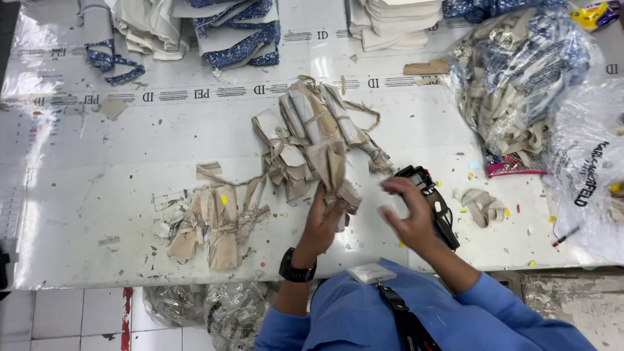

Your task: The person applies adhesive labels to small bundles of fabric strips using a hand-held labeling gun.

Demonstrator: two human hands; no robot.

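Beige folded fabric bundle (335,172), tied and frayed, gripped by left hand (322,221); right hand (406,211) clutches a black tagging gun (435,205).

left hand (323,221) fingers curled in a grip, right hand (408,211) clenched, blurred

- Bright, even light from overhead.
- Strong white glare on the shiny table (97,195), worst at its left side.
- Shadows soft and short.
- The right hand (406,211) is smeared by motion blur.
- Edges bend slightly, wide-lens style.
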